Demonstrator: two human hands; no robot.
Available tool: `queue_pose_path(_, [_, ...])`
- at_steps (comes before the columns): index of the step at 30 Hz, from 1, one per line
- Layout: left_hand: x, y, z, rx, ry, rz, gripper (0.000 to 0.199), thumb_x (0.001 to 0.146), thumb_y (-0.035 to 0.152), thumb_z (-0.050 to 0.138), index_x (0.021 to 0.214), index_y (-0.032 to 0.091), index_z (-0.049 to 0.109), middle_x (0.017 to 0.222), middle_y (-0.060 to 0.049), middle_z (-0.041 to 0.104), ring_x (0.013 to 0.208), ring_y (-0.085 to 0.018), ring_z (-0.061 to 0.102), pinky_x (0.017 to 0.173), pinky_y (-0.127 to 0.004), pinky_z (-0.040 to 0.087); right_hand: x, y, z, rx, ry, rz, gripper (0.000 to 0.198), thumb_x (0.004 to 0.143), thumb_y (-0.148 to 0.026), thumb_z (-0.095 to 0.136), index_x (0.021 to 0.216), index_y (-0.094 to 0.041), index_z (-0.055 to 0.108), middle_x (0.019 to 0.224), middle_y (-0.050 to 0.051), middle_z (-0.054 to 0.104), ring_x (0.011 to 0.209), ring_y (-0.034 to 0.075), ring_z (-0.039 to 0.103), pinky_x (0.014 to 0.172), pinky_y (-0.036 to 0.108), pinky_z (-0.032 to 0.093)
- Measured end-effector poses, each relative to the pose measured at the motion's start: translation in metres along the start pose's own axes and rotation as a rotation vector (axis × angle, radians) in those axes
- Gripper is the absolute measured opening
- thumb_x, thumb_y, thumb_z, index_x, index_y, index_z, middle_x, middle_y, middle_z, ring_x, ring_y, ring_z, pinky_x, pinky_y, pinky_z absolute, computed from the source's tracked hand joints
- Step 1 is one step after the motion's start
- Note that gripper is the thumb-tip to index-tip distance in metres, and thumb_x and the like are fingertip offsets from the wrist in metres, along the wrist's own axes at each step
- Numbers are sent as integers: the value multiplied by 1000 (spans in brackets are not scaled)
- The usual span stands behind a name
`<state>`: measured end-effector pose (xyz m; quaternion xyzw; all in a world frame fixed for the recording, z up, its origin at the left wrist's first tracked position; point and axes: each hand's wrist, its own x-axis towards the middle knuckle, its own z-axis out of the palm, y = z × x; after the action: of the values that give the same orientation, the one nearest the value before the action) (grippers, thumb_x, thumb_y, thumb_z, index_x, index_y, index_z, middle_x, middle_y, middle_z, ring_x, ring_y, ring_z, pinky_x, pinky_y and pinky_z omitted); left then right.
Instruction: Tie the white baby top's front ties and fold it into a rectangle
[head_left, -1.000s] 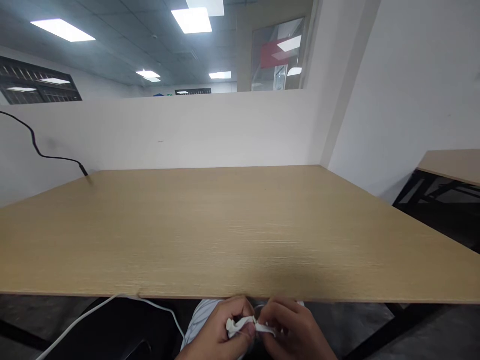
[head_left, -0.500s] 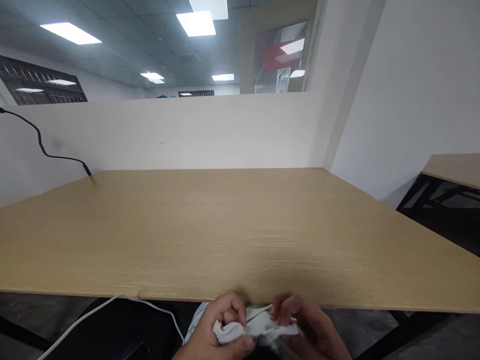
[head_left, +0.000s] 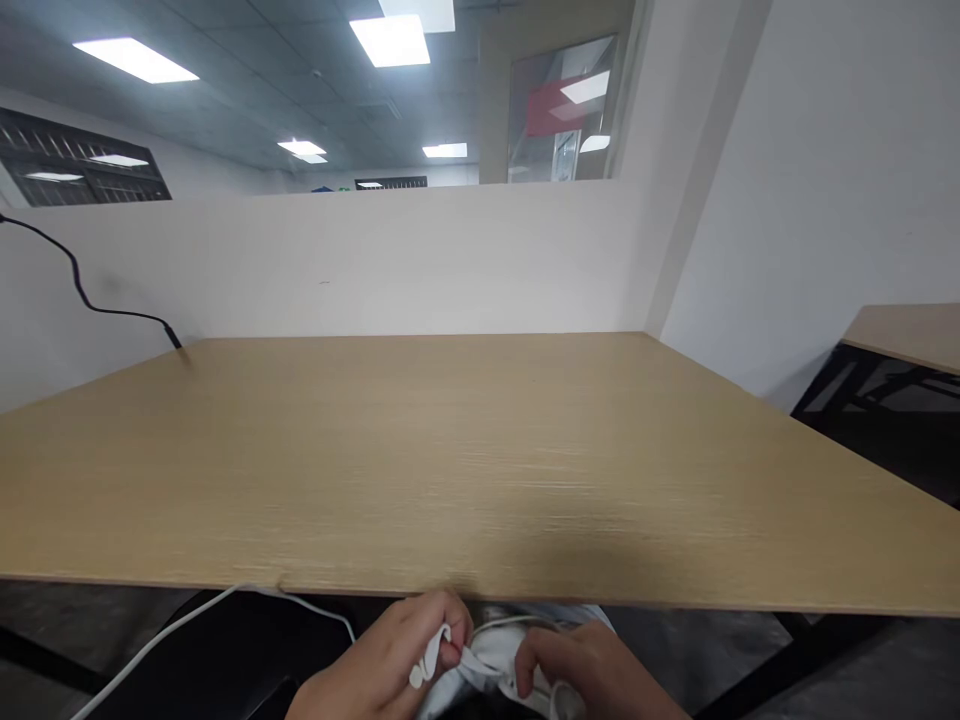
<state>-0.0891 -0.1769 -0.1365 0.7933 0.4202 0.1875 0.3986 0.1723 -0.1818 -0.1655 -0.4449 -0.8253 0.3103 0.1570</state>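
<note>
At the bottom of the head view, just below the table's front edge, my left hand (head_left: pixel 397 645) is closed, with a strip of white cloth (head_left: pixel 430 660) sticking out from between its fingers. The strip runs rightward into more white fabric (head_left: pixel 491 648) above my lap. My right hand (head_left: pixel 581 660) has its fingers curled onto the right part of this fabric. A thin pale cord (head_left: pixel 510 620) crosses the fabric between the hands. Its lower part is hidden behind a dark shape at the frame's bottom edge.
A wooden table (head_left: pixel 420 450) spans the view, backed by a white partition (head_left: pixel 420 260). A black cable (head_left: pixel 124 313) hangs at the far left. Under the front edge, a white cable (head_left: pixel 161 640) passes over a black seat (head_left: pixel 217 660). Another table (head_left: pixel 907 335) stands at right.
My left hand has moved left and turned, so the bunched cloth in it now shows as a narrow strip. My right hand has lowered slightly, its fingers curled further inward.
</note>
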Motion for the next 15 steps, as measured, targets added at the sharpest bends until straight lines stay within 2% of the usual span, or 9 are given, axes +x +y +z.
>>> queue_pose_path(5, [6, 6, 5, -32, -37, 9, 27, 101, 43, 35, 106, 24, 53, 106, -3, 60, 95, -17, 54, 86, -24, 42, 8, -4, -3, -36, 48, 1, 42, 69, -12, 59, 106, -30, 64, 77, -6, 70, 64, 12, 61, 62, 18, 39])
queue_pose_path(7, [11, 10, 8, -25, -65, 14, 29, 100, 45, 34, 107, 24, 52, 105, -2, 60, 94, -16, 54, 86, -25, 42, 7, -5, -4, -59, 91, -53, 40, 66, -8, 57, 99, -29, 67, 82, -5, 71, 73, 14, 64, 67, 19, 40])
queue_pose_path(10, [18, 10, 13, -7, -95, -3, 24, 94, 44, 50, 107, 24, 52, 107, -1, 60, 96, -17, 54, 84, -24, 42, 8, -5, -4, -73, 157, -125, 31, 68, -6, 55, 88, -26, 67, 90, -2, 70, 85, 15, 64, 74, 20, 41])
queue_pose_path(12, [21, 9, 16, 7, -80, -32, 24, 87, 36, 62, 107, 25, 54, 111, 0, 60, 101, -17, 53, 86, -23, 42, 8, -5, -5, -48, 173, -152, 28, 72, -6, 54, 89, -25, 66, 93, 0, 69, 87, 15, 63, 75, 20, 42])
queue_pose_path(15, [27, 12, 19, 36, -61, -10, 26, 83, 25, 64, 108, 29, 59, 116, 2, 60, 108, -18, 53, 93, -23, 40, 7, -5, -6, 16, 189, -165, 21, 83, -11, 52, 93, -24, 64, 94, 1, 69, 86, 14, 63, 76, 21, 43])
